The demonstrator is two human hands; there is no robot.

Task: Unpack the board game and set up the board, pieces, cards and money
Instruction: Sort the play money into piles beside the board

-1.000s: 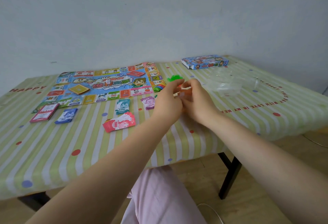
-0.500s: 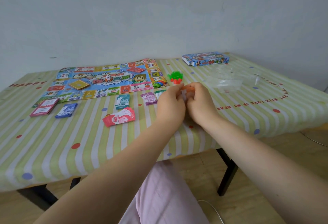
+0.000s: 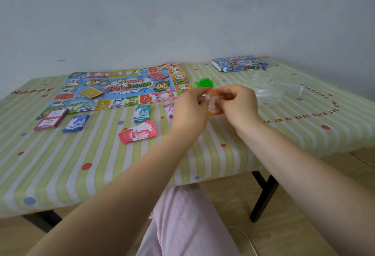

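1. While both hands meet just right of frame centre, the left hand [image 3: 189, 106] and right hand [image 3: 239, 103] each pinch one side of an orange stack [image 3: 213, 102] of what looks like play money, thumbs and fingertips curled onto its edges, held above the table [image 3: 81, 166]
2. Likely step: sorting or squaring this stack before laying it with the other money; most of the setup looks done
3. Risk: the notes are thin and slick, so a loose pinch could let them fan out or drop off the near table edge onto the floor
4. Risk: lowering the stack carelessly could nudge the purple notes [image 3: 168, 108], half hidden behind the left hand, or the green pieces [image 3: 204, 83] just beyond the fingers
5. Around, left of centre: the board [image 3: 125, 89] lies open, with a die [image 3: 125, 84], a yellow deck [image 3: 91, 93] and a red deck [image 3: 157, 75] on it
6. Below the board: teal notes [image 3: 141, 113], red notes [image 3: 138, 134], blue notes [image 3: 75, 123] and maroon cards [image 3: 51, 119], each pile apart
7. Upper right: the box [image 3: 240, 65], with crumpled clear wrap [image 3: 267, 87] near the right hand, which may clutter the spot where the stack could go
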